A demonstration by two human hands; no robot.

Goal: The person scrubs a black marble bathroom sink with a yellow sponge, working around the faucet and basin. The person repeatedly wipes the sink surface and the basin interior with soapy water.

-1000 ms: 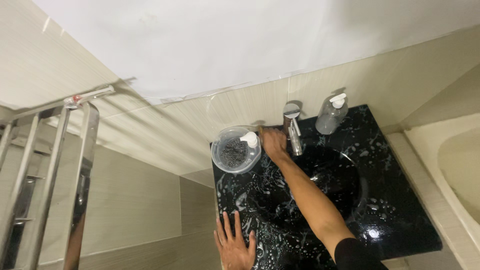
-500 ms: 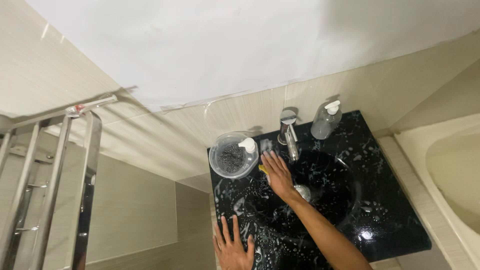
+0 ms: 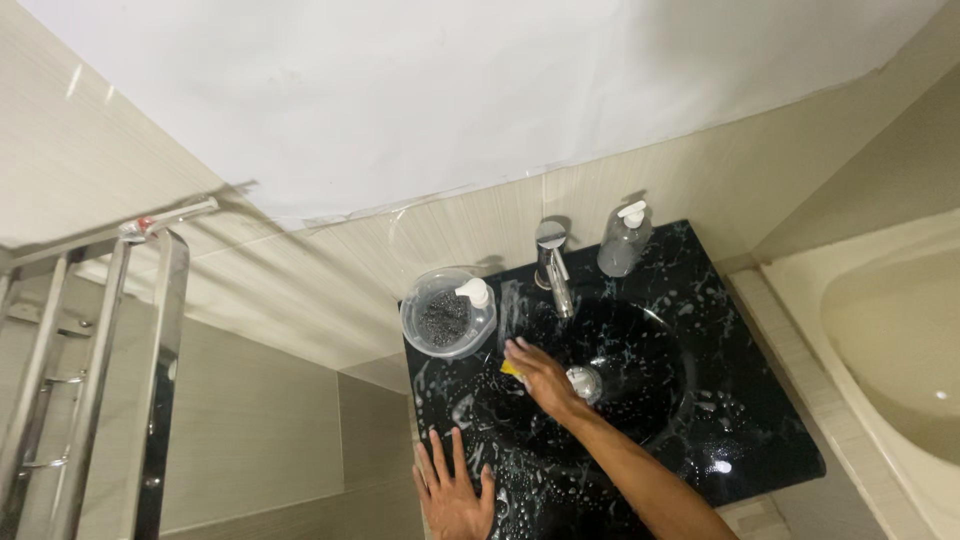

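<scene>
Black and shiny, the sink (image 3: 700, 400) is wet and soapy all over. Your right hand (image 3: 538, 377) presses a yellow sponge (image 3: 509, 369) down on the left inside wall of the bowl, just beside the silver drain (image 3: 584, 383). Your fingers lie flat over the sponge, so only a bit of it shows. Your left hand (image 3: 452, 490) rests flat on the front left corner of the sink, fingers spread wide, holding nothing. Near the tap (image 3: 553, 265) sits a clear bowl (image 3: 445, 318).

Glossy black marbled sink (image 3: 700, 330) w/ suds, chrome faucet (image 3: 553, 268), clear plastic bowl (image 3: 447, 313).
</scene>
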